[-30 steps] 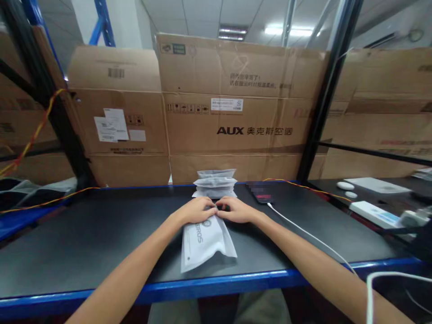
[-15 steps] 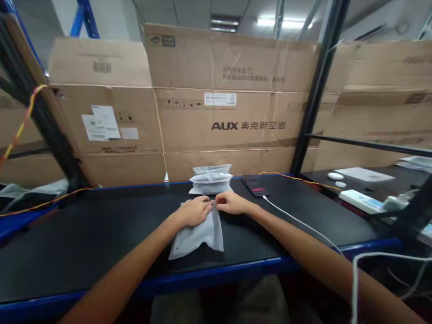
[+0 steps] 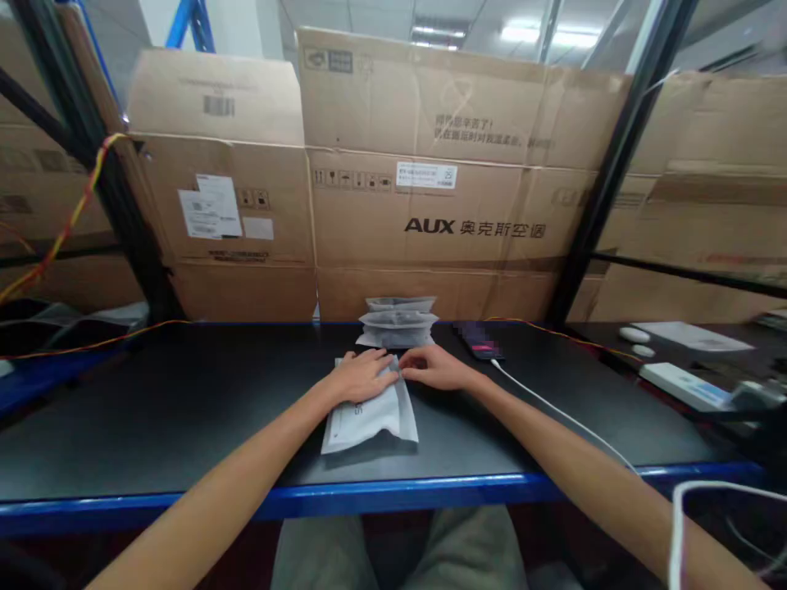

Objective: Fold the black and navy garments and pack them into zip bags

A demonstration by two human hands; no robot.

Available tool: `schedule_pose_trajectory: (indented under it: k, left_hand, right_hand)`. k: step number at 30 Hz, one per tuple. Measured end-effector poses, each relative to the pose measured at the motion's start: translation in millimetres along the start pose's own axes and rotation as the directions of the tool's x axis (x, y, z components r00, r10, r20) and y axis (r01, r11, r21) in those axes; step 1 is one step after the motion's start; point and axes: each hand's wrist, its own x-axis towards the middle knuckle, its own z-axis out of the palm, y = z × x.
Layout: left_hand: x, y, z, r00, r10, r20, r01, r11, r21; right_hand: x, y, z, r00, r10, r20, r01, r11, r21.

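Note:
A pale, frosted flat bag [image 3: 372,422] lies on the black tabletop [image 3: 215,410] in front of me. My left hand [image 3: 364,375] rests flat across the bag's upper part, fingers spread and pointing right. At the bag's upper right corner is my right hand [image 3: 434,367], its thumb and fingertips pinched together at the edge. Just behind both hands stands a small stack of similar bags [image 3: 398,321].
Right of the stack lies a phone [image 3: 479,340] with a white cable [image 3: 553,412] running to the right. Cardboard panels [image 3: 430,270] stand behind the table. A white power strip [image 3: 685,385] sits at the right, beyond a black post [image 3: 608,180].
The camera view has shifted, so the scene sits slightly further right. Both hands stay at the bag's top edge, with the left hand's fingers a little more spread.

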Motion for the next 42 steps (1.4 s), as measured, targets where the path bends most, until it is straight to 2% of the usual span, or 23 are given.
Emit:
schedule_pose_trajectory:
  k: [5, 10, 18, 22, 26, 29, 31, 33, 35, 36, 39, 42]
  left_hand:
    - [-2, 8, -4.7, 0.996, -0.03, 0.084, 0.018, 0.99, 0.14]
    - [-3, 15, -4.5, 0.992, -0.059, 0.114, 0.038, 0.983, 0.178]
    - [-5, 21, -4.9, 0.988, -0.085, 0.13, 0.063, 0.985, 0.161]
    - [-5, 21, -4.1, 0.989, -0.086, 0.119, 0.065, 0.982, 0.176]
    - [-6, 22, -2.7, 0.992, -0.087, 0.095, 0.07, 0.982, 0.173]
    - [-6, 21, -1.1, 0.995, -0.069, 0.07, 0.056, 0.983, 0.176]
    - [-6, 20, 0.2, 0.998, -0.056, 0.039, 0.048, 0.983, 0.175]
    - [-6, 18, 1.5, 0.998, -0.054, 0.011, 0.052, 0.986, 0.158]
    - [-6, 16, 2.8, 0.999, -0.04, -0.03, 0.044, 0.992, 0.116]
    - [-5, 14, 3.5, 0.998, -0.037, -0.058, 0.042, 0.996, 0.084]
    - [-1, 9, 5.4, 0.986, -0.045, -0.16, 0.04, 0.999, -0.031]
    - [3, 3, 6.8, 0.964, -0.07, -0.255, 0.026, 0.985, -0.173]
  right_hand:
    - [7, -1, 9, 0.996, 0.052, 0.065, -0.047, 0.996, -0.079]
    - [13, -5, 4, 0.99, 0.084, 0.115, -0.067, 0.988, -0.138]
    - [2, -21, -3, 0.943, 0.135, 0.303, -0.133, 0.991, -0.029]
    - [-1, -24, -4, 0.871, 0.134, 0.473, -0.208, 0.972, 0.108]
    - [-8, -30, -3, 0.758, 0.063, 0.649, -0.267, 0.938, 0.221]
    - [-13, -33, -4, 0.707, 0.026, 0.707, -0.296, 0.918, 0.262]
    - [-12, -29, -7, 0.722, 0.031, 0.691, -0.3, 0.914, 0.273]
    - [-10, -21, -11, 0.797, 0.076, 0.599, -0.286, 0.922, 0.263]
    - [-7, -10, -15, 0.889, 0.132, 0.438, -0.255, 0.939, 0.233]
    - [-6, -5, -15, 0.918, 0.147, 0.368, -0.239, 0.946, 0.217]
    - [-3, 5, -14, 0.949, 0.13, 0.286, -0.192, 0.961, 0.199]
    - [-2, 9, -8, 0.975, 0.056, 0.214, -0.114, 0.957, 0.266]
